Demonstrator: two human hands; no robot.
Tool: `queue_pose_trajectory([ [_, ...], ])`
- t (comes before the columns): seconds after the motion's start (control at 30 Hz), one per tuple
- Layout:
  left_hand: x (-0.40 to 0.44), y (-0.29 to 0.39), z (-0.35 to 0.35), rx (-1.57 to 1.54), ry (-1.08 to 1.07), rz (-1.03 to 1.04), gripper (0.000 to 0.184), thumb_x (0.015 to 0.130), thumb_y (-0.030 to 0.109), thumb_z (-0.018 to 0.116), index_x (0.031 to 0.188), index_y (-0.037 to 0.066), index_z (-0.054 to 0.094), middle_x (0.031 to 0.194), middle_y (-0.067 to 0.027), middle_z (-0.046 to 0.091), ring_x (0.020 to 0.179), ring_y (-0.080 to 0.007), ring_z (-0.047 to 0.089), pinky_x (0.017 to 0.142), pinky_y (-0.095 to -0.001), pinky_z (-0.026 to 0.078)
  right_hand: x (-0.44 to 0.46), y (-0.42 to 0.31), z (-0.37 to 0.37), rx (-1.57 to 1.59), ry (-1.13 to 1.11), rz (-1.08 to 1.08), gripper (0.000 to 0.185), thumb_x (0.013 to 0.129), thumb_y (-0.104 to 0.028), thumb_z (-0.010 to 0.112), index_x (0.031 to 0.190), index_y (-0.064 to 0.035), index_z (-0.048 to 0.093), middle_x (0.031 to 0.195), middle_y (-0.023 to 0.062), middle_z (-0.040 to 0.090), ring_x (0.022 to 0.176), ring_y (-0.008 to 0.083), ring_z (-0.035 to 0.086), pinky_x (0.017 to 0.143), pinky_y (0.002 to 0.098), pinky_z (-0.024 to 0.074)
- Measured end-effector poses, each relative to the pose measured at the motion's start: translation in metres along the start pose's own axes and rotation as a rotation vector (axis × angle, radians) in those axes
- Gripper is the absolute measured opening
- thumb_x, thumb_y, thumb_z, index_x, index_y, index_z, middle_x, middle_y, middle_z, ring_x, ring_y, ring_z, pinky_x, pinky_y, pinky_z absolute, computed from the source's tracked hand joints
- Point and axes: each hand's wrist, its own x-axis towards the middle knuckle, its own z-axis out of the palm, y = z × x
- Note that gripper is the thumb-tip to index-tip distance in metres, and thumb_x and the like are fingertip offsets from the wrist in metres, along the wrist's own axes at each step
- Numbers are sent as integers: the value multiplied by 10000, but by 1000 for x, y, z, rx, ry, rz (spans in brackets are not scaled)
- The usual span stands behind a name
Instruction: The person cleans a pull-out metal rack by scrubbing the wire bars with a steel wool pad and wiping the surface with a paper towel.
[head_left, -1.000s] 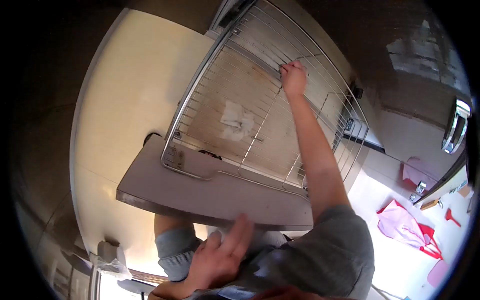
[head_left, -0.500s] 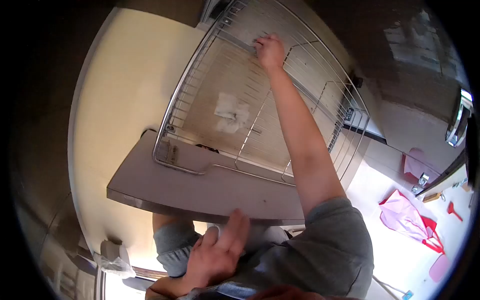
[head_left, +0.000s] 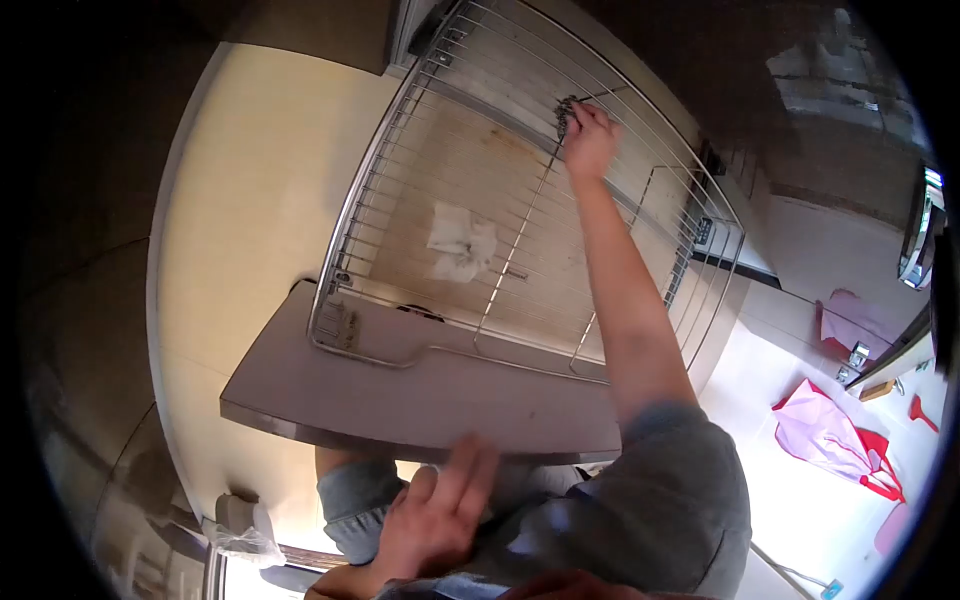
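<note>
My right hand [head_left: 591,140] reaches into a pull-out wire rack [head_left: 368,180], its fingers closed on a grey steel wool scrubber [head_left: 566,117]. The scrubber is against the rack's thin wires, near a crossbar in the far half. Down by the drawer front [head_left: 420,395], my left hand [head_left: 435,515] has its fingers stretched out. Their tips are at the panel's near edge and slightly blurred; whether they press on it I cannot tell. Beneath the wires, a crumpled white cloth or tissue [head_left: 460,243] lies on the cabinet bottom [head_left: 410,200], where a brownish stain shows.
Pale cabinet panel [head_left: 270,190] stands to the left. On the right, a pink and red bag or apron [head_left: 825,430] lies on the light floor, with a red tool [head_left: 921,412] beyond it. A clear plastic bag [head_left: 245,540] is at lower left.
My right hand has moved to the right and a little nearer along the rack, and the scrubber now shows clearly. My left hand stays at the panel edge. The view has shifted slightly.
</note>
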Motion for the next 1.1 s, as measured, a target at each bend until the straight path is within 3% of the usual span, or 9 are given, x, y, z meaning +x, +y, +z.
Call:
queue_pose_trajectory([
  [0.17,1,0,2,0,23,11,551,750,150,539,1297,129,473,1350,-40,418,856,-248,536,716,-351,537,10,-97,40,-260,-3,-215,175,769,-125,630,923,-64,687,981,113,631,886,300,570,810,373,451],
  [0.37,-1,-1,-2,-4,-19,-2,553,754,145,534,1303,134,468,1358,-45,414,856,-253,539,719,-351,538,-2,-28,-26,-200,-48,-108,240,769,-172,673,986,-68,679,1018,144,642,936,301,606,815,354,485],
  [0.43,-4,-2,-3,-7,-39,3,555,754,142,531,1305,137,466,1362,-45,412,849,-254,543,712,-353,540,1,-35,-37,-73,-9,312,248,783,-180,666,986,-37,674,1023,174,636,942,303,608,819,360,487],
  [0.53,-1,-4,1,0,-9,8,561,752,142,530,1308,140,463,1369,-43,405,833,-254,544,701,-355,545,-7,6,-50,188,339,436,290,778,-223,679,979,-13,672,984,195,635,930,311,603,830,366,479],
  [0.63,-2,-4,-1,-2,-39,9,565,746,150,537,1307,144,466,1369,-43,405,814,-246,538,694,-351,548,-16,25,-55,-478,263,201,237,768,-211,694,935,-44,683,1023,180,615,953,324,587,858,383,456],
  [0.83,-1,-1,3,-20,-4,7,559,746,165,549,1299,143,471,1360,-38,412,829,-228,524,690,-343,547,-3,-3,-18,-282,84,52,235,753,-255,702,920,-89,704,1018,148,611,995,315,556,871,389,451],
  [1.0,3,-1,-5,-17,-45,-6,573,726,173,575,1289,133,477,1343,-47,424,846,-222,520,680,-331,543,-12,56,-83,-557,51,185,257,744,-251,698,903,-48,702,948,168,628,881,316,599,806,363,480],
  [1.03,3,-1,-3,-1,-28,2,576,724,173,579,1289,129,476,1344,-49,423,845,-223,519,676,-327,543,-11,40,-70,-671,104,23,232,735,-218,697,899,-54,704,903,162,627,859,314,602,782,366,485],
  [1.1,2,-2,1,49,-10,21,582,720,174,587,1288,120,473,1345,-55,421,842,-224,518,667,-318,542,-3,24,-31,-367,-7,50,213,742,-220,671,929,-125,711,1034,128,606,986,314,534,866,383,435],
])
